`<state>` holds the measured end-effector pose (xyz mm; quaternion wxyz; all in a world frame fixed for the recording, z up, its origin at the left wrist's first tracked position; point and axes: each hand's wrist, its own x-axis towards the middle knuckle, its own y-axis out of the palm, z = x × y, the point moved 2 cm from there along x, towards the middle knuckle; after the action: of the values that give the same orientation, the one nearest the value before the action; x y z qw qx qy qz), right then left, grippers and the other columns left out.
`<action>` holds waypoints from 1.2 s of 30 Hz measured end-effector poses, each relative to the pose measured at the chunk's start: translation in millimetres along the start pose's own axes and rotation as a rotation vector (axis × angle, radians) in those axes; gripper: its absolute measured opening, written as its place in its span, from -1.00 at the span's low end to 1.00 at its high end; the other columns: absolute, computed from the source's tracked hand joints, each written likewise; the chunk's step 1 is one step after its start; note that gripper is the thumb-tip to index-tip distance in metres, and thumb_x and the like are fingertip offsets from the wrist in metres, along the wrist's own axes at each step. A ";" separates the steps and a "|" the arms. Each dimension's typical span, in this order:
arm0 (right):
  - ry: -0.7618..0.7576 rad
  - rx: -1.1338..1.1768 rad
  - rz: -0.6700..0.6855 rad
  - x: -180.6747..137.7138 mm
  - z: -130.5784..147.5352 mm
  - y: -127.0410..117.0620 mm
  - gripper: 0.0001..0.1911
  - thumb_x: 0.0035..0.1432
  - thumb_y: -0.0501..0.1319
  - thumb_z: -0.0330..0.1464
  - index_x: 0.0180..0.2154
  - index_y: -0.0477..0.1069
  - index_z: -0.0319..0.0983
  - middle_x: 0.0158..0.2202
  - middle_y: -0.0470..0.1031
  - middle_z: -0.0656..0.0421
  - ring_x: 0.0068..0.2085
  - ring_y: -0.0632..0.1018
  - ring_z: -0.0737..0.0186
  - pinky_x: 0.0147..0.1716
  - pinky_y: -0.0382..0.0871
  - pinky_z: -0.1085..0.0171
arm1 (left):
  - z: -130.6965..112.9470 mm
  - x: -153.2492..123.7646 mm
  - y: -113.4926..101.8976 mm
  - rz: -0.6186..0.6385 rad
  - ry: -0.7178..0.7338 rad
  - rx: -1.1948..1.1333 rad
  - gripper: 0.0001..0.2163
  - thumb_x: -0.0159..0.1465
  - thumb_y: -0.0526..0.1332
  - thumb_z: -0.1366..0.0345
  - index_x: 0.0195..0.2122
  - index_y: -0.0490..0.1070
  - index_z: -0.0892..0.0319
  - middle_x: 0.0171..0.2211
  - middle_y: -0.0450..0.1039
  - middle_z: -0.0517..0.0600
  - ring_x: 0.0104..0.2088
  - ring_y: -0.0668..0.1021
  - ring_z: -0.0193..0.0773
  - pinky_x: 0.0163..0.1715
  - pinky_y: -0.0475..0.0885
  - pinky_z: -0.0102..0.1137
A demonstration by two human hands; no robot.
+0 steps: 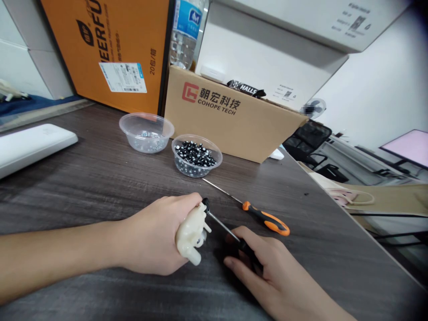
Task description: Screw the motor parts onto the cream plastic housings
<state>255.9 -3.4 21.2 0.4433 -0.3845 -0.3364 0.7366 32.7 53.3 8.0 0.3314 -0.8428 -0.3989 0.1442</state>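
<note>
Steadiness is gained as a white plastic part (191, 234) is clamped in the left hand's (152, 234) curled fingers and a black-handled screwdriver (222, 225), closed in the right hand's (264, 263) fingers, meets a black fitting (205, 204) just past the left fingertips.

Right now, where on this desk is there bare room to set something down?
Free desktop lies between the white slab and the left hand, and right of the orange-handled screwdriver. Crowded: the two plastic bowls by the cardboard box, and around the right hand.
</note>
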 end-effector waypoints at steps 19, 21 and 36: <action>0.002 -0.007 0.006 -1.4 0.0 -0.8 -0.89 0.40 0.15 -0.30 -0.26 0.31 -0.11 -0.33 0.53 0.27 -0.35 0.51 0.21 -0.38 0.27 0.23 | -0.4 1.1 -0.9 0.008 -0.016 -0.003 -0.70 0.01 0.30 0.34 -0.36 0.14 0.04 -0.41 0.38 -0.19 -0.46 0.41 -0.29 -0.48 0.22 -0.37; 0.006 -0.003 0.009 -1.4 0.1 -0.8 -0.90 0.39 0.14 -0.31 -0.25 0.31 -0.12 -0.31 0.54 0.25 -0.32 0.52 0.19 -0.37 0.28 0.22 | -0.4 0.8 -1.0 0.015 -0.020 -0.009 -0.70 0.01 0.30 0.33 -0.36 0.13 0.04 -0.41 0.38 -0.19 -0.45 0.41 -0.29 -0.49 0.22 -0.37; -0.005 -0.015 0.005 -2.7 -1.3 -0.6 -0.89 0.40 0.14 -0.29 -0.26 0.31 -0.11 -0.32 0.54 0.26 -0.35 0.51 0.18 -0.38 0.29 0.21 | -1.1 -0.2 -0.9 0.007 -0.013 -0.007 -0.69 0.01 0.30 0.34 -0.37 0.12 0.03 -0.43 0.38 -0.20 -0.48 0.40 -0.30 -0.51 0.20 -0.36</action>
<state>258.1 -5.5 21.8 0.4376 -0.3867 -0.3421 0.7362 32.7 53.1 9.4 0.3253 -0.8445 -0.3984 0.1494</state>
